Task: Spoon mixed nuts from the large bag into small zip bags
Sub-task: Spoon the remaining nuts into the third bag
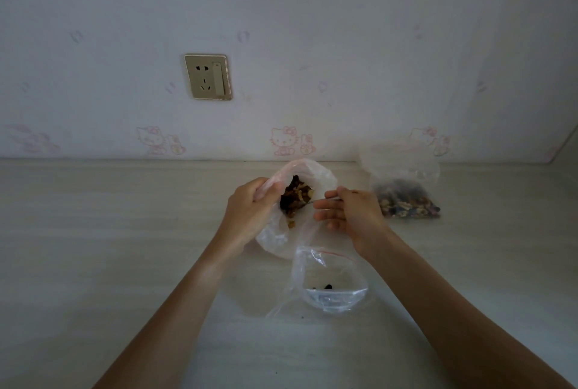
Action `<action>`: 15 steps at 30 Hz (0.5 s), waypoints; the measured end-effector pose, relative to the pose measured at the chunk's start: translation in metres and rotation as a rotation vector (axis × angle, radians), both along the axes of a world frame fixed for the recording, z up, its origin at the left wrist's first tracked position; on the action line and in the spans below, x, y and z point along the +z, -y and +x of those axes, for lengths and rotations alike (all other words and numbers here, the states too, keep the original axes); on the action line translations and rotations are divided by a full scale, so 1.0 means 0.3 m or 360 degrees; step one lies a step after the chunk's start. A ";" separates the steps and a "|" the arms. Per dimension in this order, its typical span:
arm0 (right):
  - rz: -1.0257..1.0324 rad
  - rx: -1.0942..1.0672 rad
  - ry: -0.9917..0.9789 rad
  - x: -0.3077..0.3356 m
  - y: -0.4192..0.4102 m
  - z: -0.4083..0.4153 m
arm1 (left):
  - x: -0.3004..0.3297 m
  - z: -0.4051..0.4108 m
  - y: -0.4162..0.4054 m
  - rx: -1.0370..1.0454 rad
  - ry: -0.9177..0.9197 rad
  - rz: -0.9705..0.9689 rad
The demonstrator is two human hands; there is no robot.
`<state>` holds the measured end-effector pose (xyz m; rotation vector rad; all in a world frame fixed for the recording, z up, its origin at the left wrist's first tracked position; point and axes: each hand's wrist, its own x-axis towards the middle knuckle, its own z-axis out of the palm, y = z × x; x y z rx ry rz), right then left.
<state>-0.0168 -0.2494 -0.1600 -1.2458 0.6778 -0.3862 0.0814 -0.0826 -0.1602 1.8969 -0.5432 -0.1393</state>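
Left hand (250, 210) grips the rim of the large clear plastic bag of mixed nuts (295, 201), fingers curled round the bunched film, holding the mouth open toward the camera. The bag sits on the pale wood-grain tabletop (109, 248), mid-frame, near the wall.

Right hand (350, 216) pinches the thin metal spoon handle (328, 198) between thumb and fingers; the other fingers extend loosely underneath. Spoon tip is at the bag mouth, in the brown nut pile (bowl itself is hidden among the nuts).

Small clear zip bag with a red seal strip (328, 282) lies on the table just in front of the large bag, mouth open, with only a few dark pieces at the bottom.

A second small clear zip bag, filled with mixed nuts (406, 197), stands to the right, near the wall, apart from both hands.

Behind: white cartoon-cat wallpaper (312, 29) and a gold-framed wall socket with a switch (208, 77) above the table edge.
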 end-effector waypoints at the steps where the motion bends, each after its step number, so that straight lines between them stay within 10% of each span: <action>1: 0.0003 -0.0011 0.0009 -0.004 -0.002 0.002 | -0.001 0.000 -0.001 -0.0016 -0.0001 -0.0002; 15: 0.0058 0.0021 0.0145 -0.020 0.017 -0.020 | 0.001 0.014 -0.018 0.0021 0.0061 -0.0048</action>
